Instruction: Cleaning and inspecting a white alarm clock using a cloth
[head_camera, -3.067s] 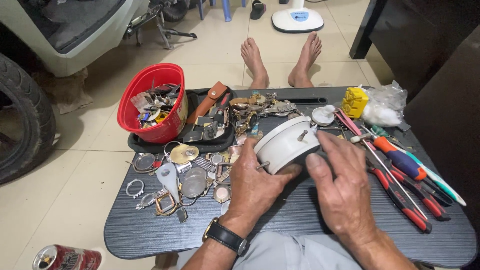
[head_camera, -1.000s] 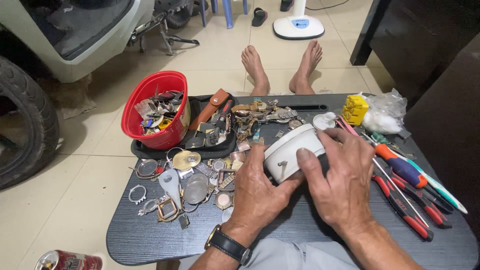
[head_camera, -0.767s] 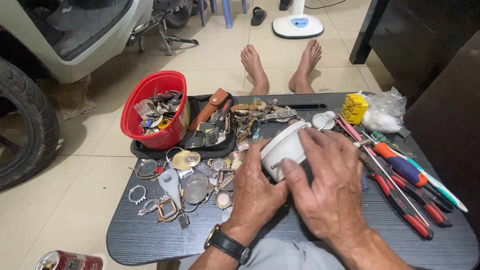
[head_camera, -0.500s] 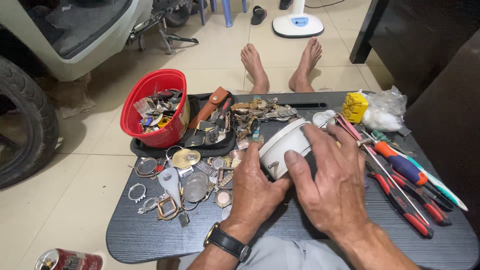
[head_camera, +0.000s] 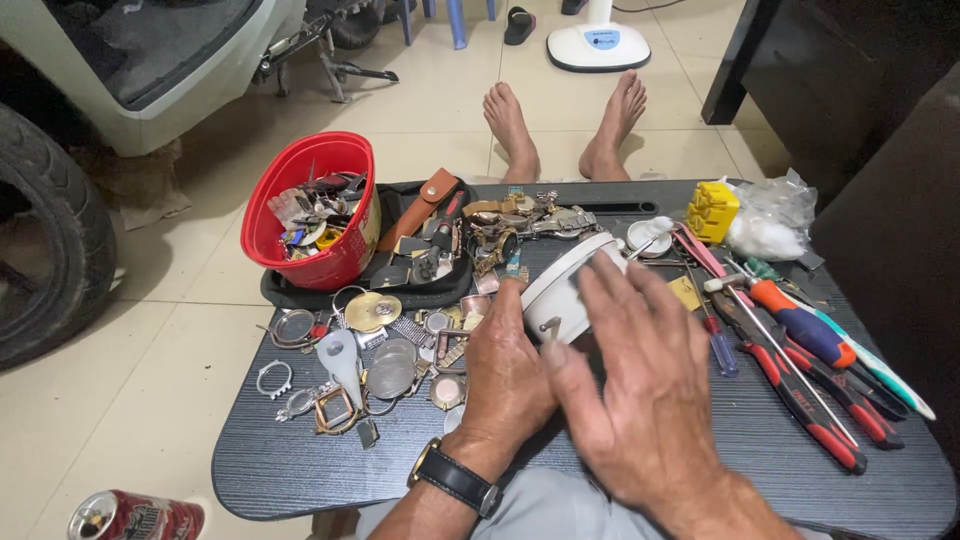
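Two hands on white round clock case (head_camera: 560, 285), mid-table: my left hand (head_camera: 505, 375) grips its side, right hand (head_camera: 640, 385) spread flat over it. Looks light, rigid, slippery plastic; I'd hold by rim.

Table (head_camera: 300, 470): black, fine wood-grain lines. Clock (head_camera: 562, 285): white case. Tub (head_camera: 312, 205): red. Tray (head_camera: 420, 292): black. Pouch (head_camera: 426, 203): brown. Block (head_camera: 712, 210): yellow. Pliers (head_camera: 810, 405): red and black handles. Screwdriver (head_camera: 805, 322): orange and blue handle. Strap (head_camera: 458, 482): black. Can (head_camera: 135, 516): red. Floor (head_camera: 130, 370): cream tiles.
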